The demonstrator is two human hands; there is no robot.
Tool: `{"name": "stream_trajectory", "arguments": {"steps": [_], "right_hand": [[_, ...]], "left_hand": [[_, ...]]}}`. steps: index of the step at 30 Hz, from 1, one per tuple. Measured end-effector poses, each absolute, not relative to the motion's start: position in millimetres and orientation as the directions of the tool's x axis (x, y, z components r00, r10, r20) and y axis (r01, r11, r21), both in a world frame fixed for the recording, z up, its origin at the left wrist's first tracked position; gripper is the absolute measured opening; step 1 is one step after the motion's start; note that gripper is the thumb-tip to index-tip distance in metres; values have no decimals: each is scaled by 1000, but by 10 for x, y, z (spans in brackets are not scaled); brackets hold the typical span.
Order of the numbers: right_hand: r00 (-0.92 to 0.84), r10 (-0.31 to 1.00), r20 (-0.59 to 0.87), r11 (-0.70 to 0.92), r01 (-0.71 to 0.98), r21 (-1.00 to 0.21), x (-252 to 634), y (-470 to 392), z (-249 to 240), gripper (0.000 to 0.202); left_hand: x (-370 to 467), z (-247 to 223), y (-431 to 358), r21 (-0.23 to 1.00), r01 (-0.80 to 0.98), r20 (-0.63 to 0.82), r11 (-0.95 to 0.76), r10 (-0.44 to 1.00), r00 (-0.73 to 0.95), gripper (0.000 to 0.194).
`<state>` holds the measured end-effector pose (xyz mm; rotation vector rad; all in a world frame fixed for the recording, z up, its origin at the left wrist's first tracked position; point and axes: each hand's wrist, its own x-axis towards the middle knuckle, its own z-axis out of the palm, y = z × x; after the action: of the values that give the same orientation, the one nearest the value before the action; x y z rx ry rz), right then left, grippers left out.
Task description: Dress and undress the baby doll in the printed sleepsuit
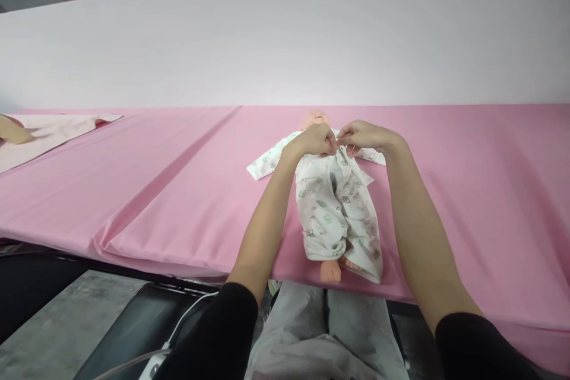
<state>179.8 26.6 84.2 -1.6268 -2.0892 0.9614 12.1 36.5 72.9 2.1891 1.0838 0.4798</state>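
Observation:
A baby doll [331,272] lies on its back, its head away from me and its feet near the table's front edge. It wears a white baby outfit [321,214] with a small green and grey print; the sleeves spread out to both sides. At the chest, my left hand [315,140] is closed in a pinch on the front of the outfit. My right hand [366,135] pinches the cloth just beside it, fingertips almost meeting the left ones. The exact bit of cloth between the fingers is hidden. One foot shows fully below the left trouser leg, and toes show at the other.
A pink sheet [187,190] with folds covers the table. At the far left lies a pale pink cloth [57,133] with a beige object [15,130] on it. A white partition [285,41] stands behind. Below the edge are a black chair [133,326] and a white power strip [155,362].

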Motion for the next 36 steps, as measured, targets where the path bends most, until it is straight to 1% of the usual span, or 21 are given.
{"name": "stream_trajectory", "arguments": {"steps": [4,7,10,13,18,21,25,28,33,36], "right_hand": [[-249,952,-178,73,748,-659,1765,297,803,6],[-253,945,-208,56,750,-659,1757,294,804,17],[-266,946,-183,77,737,-671,1763,271,824,26],[-279,951,-135,109,708,-697,1760,248,841,29],[-259,961,-100,106,674,-731,1731,243,836,32],[-250,964,-93,99,661,-744,1712,243,834,32],[-242,968,-74,116,685,-720,1678,222,849,36],[-250,965,-85,124,714,-689,1671,200,870,35],[-306,944,-121,132,691,-711,1683,193,881,32],[-300,947,-117,140,709,-692,1654,203,862,30]], "left_hand": [[87,618,474,782,499,-1,-372,801,599,12],[59,595,504,815,468,-12,-341,799,601,14],[45,607,491,833,449,-25,-323,789,613,12],[34,618,470,847,437,-30,-302,795,606,14],[20,612,464,862,440,-53,-252,819,572,30],[19,606,474,869,433,-61,-240,816,574,35],[19,592,497,873,435,-81,-223,812,578,40],[20,587,504,886,422,-90,-190,824,560,44],[37,609,467,897,418,-105,-144,849,518,58],[38,595,472,921,373,-102,-110,857,506,57]]}}
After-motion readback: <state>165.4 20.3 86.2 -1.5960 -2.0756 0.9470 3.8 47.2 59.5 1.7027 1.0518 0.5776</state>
